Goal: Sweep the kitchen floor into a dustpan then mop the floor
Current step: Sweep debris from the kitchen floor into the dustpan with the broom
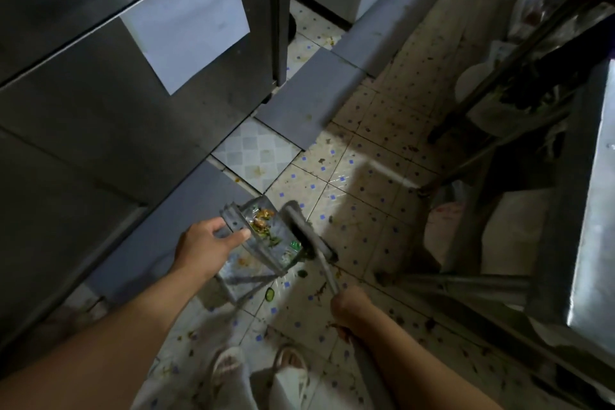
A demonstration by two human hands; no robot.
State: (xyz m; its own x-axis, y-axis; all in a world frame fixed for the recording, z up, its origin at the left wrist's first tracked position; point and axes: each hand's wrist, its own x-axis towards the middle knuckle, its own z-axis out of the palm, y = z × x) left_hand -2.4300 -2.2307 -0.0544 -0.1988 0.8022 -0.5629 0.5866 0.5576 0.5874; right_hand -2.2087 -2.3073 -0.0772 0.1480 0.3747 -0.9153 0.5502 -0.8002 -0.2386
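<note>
Gripping the dustpan (pixel 263 240) rim, left hand (pixel 206 243); right hand (pixel 349 304) clasps the brush (pixel 307 233) handle alongside

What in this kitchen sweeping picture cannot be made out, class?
- Head view: right hand fingers, hidden behind its own wrist on the broom handle.
- Scraps in the dustpan: too blurred to identify.
- Left hand palm covers the dustpan's back edge.
- Mop: not in view.

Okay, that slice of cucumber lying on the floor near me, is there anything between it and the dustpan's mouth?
Nothing visible. The cucumber slice lies on bare tile just below the dustpan; the broom head sits at the pan's right edge, not between them.
</note>
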